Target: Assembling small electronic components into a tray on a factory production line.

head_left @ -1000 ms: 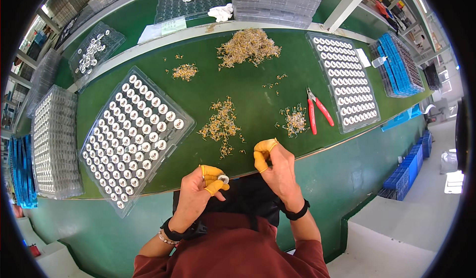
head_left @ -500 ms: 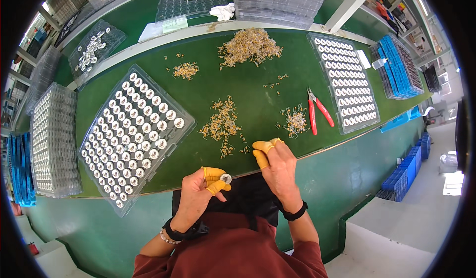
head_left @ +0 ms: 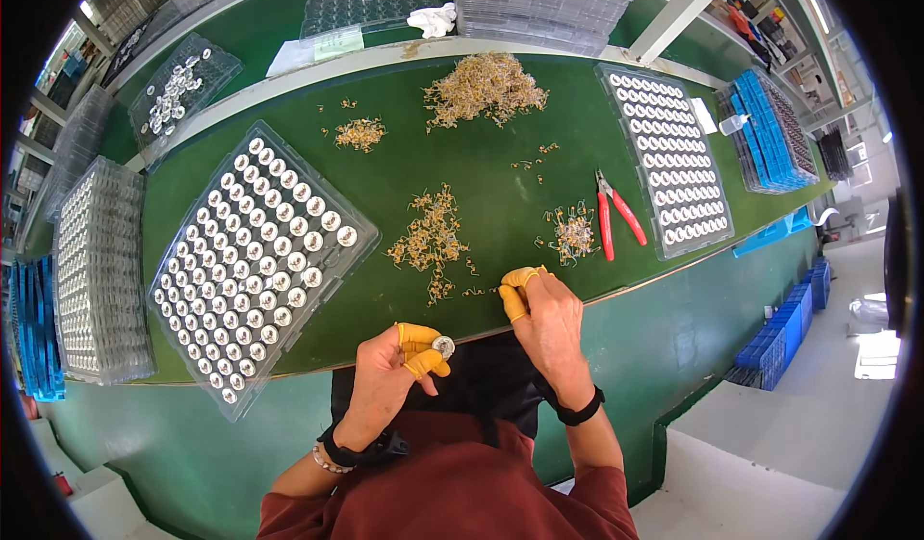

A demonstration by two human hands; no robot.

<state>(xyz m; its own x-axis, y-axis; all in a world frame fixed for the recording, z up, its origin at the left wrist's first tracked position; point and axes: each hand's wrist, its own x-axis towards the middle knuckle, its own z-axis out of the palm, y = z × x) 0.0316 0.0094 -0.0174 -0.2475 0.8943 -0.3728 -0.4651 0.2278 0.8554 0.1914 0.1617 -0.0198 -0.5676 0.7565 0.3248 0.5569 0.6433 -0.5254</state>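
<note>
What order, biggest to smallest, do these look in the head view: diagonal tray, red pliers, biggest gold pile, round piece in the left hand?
1. Diagonal tray
2. Biggest gold pile
3. Red pliers
4. Round piece in the left hand

Light is bright (edges bend, corners go black), glaring far right.

On the bench [head_left: 433, 162], the left tray [head_left: 363, 242] is holding discs [head_left: 254, 250], with the left stack [head_left: 104, 280] standing to its left. The right tray [head_left: 698, 242] is lying between the pliers [head_left: 605, 218] on its left and the right stack [head_left: 770, 136] on its right. The right pile [head_left: 575, 234] is sitting left of the pliers. Between the trays, the middle pile [head_left: 430, 237] is lying before the back pile [head_left: 484, 90]. At the near edge, the left hand [head_left: 390, 372], holding a disc [head_left: 444, 347], is hovering left of the right hand [head_left: 549, 321].
</note>
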